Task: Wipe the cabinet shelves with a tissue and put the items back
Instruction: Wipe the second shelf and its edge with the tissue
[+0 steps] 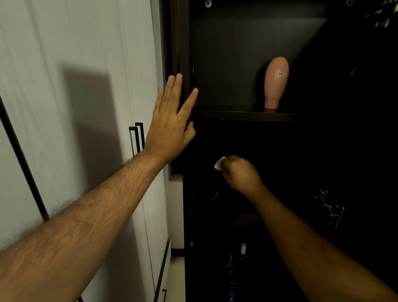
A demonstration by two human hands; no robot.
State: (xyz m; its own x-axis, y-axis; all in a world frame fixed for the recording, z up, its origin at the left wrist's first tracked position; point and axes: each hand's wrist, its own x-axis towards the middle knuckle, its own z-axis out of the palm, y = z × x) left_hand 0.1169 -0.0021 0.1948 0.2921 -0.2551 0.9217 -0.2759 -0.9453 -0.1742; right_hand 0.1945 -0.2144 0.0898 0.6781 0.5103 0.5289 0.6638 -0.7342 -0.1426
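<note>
The left hand is raised against the dark front edge of the open cabinet, its fingers straight and spread, holding nothing; the fingertips lie on or just at the cabinet's left side panel, beside the pale closed door with its thin black handles. The thumb sits lower, near the front lip of the upper shelf. The right hand reaches into the darker compartment under that shelf, its fingers curled tight into a fist around a white tissue; only a small crumpled corner of the tissue shows at the left of the knuckles. Whether the tissue actually touches a surface there cannot be told, since the compartment is almost black. On the upper shelf, toward its right, a pink bulb-shaped object stands upright on its narrow end, bearing a small label with handwritten characters. Far lower in the cabinet, faint shapes of a bottle with a white cap are visible in shadow. A metal hinge glints on the right side of the cabinet.
</note>
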